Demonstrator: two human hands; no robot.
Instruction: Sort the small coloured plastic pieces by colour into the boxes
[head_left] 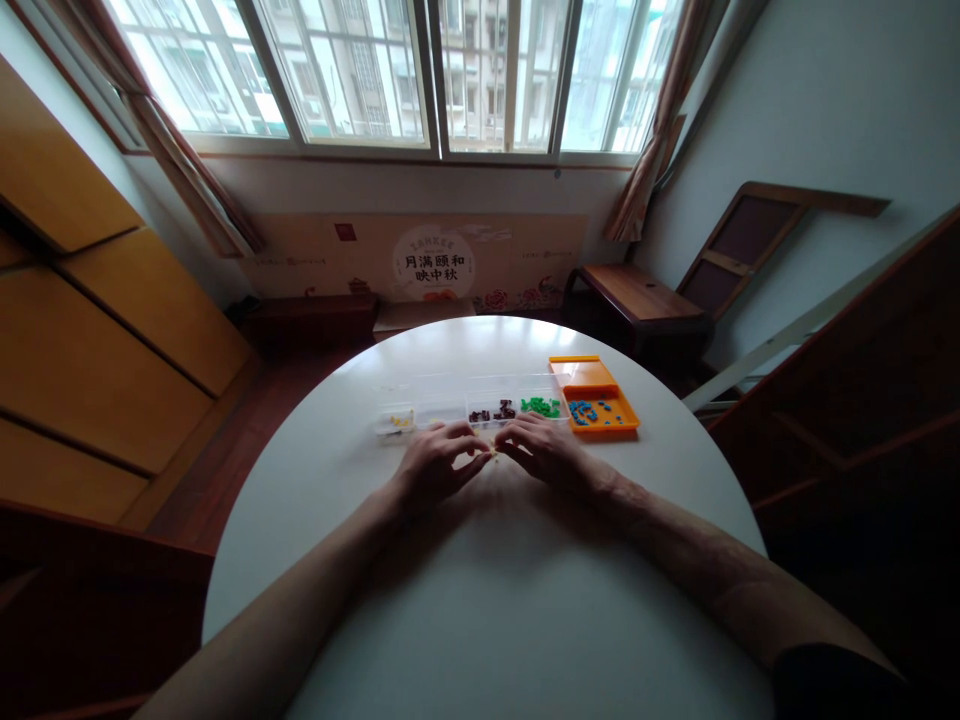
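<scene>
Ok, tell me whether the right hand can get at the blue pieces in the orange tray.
Probably yes. The right hand rests on the table just short of the orange tray; the blue pieces lie uncovered in it, and nothing stands between.

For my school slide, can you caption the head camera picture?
Two hands meet over tiny yellow pieces beside a clear sorting box.
</scene>
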